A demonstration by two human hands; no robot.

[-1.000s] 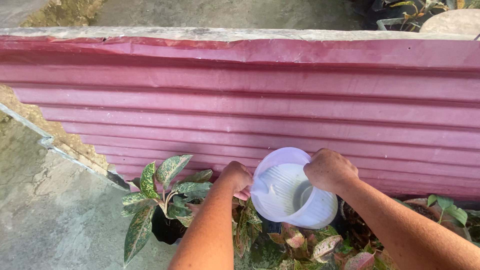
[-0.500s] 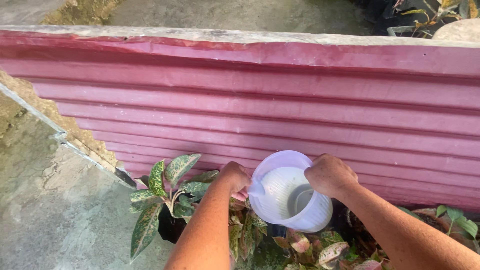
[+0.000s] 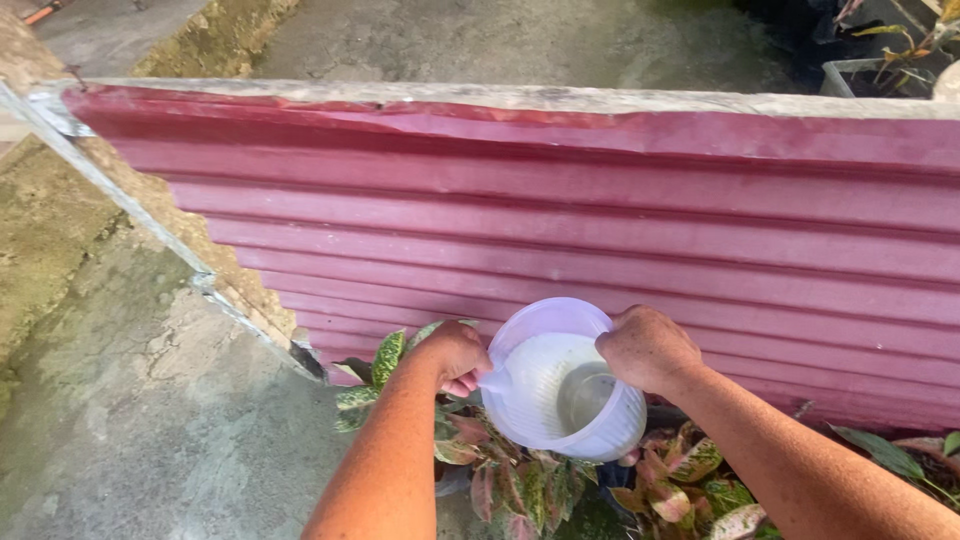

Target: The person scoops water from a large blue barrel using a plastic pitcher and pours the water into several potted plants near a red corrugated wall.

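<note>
- Gripping a translucent white plastic pitcher (image 3: 560, 385) from both sides, the two hands sit in the lower middle of the frame.
- The left hand (image 3: 455, 355) is curled into a loose fist at the pitcher's left side, fingers closed on the pale handle or spout part that juts out there; which of the two it is cannot be told.
- The right hand (image 3: 648, 348) is closed over the pitcher's right rim, knuckles up, fingers bent down over the edge.
- The pitcher is tilted, its round mouth turned up toward the camera, and a little clear water (image 3: 585, 395) lies pooled low inside, toward the right.
- Directly beneath the pitcher, at the bottom edge of the frame, grow potted plants with green, pink-speckled leaves (image 3: 520, 490); more green leaves (image 3: 385, 370) show just left of the left hand.
- Behind the hands, a corrugated pinkish-red metal sheet (image 3: 560, 220) fills the middle of the frame, topped by a grey concrete ledge (image 3: 500, 97).
- A mossy, cracked concrete floor (image 3: 130, 400) covers the lower left.
</note>
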